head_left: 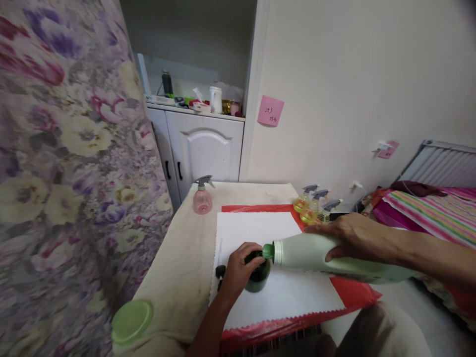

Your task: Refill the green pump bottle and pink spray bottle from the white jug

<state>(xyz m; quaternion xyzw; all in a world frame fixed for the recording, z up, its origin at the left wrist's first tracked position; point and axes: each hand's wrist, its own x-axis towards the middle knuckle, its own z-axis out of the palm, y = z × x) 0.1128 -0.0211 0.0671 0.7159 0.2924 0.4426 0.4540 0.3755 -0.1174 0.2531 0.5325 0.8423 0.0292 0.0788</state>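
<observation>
The right hand (351,233) lies over the upper side of a large pale green bottle (334,258), fingers wrapped around its body. The bottle is tipped almost horizontal, its green neck at the 9 o'clock end. The neck meets the mouth of a small dark green bottle (258,275), which stands on a white cloth (256,233). The left hand (238,270) is closed around the small bottle from its 9 o'clock side, fingers curled on its shoulder.

The white cloth lies on a red sheet (353,292), which rests on the tabletop (186,267). A small black cap (220,271) sits just beside the left hand at 9 o'clock. A pink spray bottle (202,197) stands on the tabletop at 11 o'clock from the cloth. Three yellow spray bottles (310,206) are grouped at the cloth's 1 o'clock corner. A green lid (132,321) lies at 8 o'clock, near the tabletop edge.
</observation>
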